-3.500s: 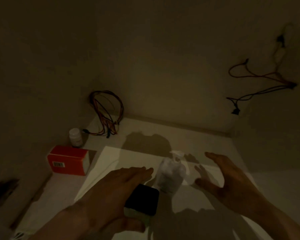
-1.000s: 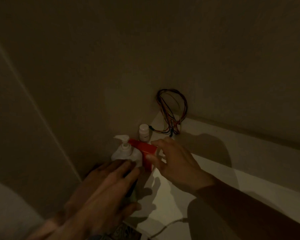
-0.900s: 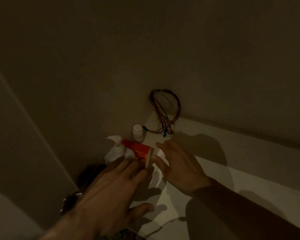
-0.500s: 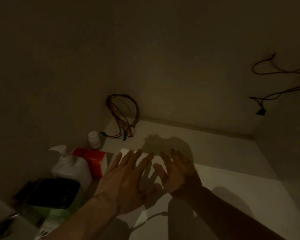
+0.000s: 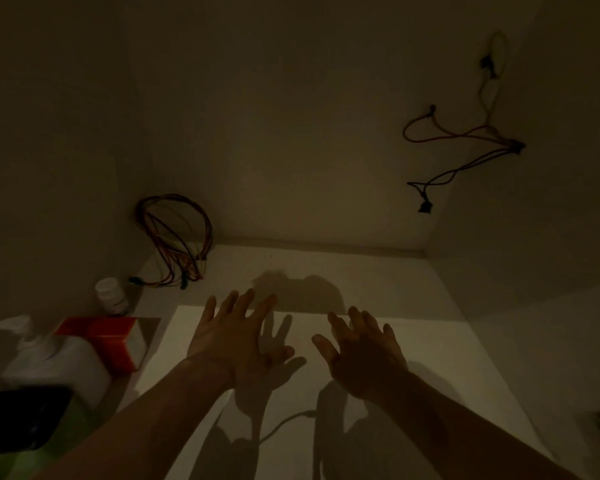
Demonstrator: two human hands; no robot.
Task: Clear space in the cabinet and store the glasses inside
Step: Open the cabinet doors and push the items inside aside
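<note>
Both hands, left hand (image 5: 227,336) and right hand (image 5: 362,348), spread and gripping nothing above bare cabinet floor (image 5: 378,289); glasses out of view, likely brittle, slick, best taken around the body.

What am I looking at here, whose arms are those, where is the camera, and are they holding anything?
The camera sits on a person's head, looking forward and down into a dim cabinet. The two bare arms are that person's. The left hand and right hand hover open over the pale cabinet floor, holding nothing. Along the left wall stand a small white bottle, a red box, a white pump bottle and a dark-topped green container. A bundle of coloured wires sits in the back corner; more wires hang at upper right. No glasses are visible.
</note>
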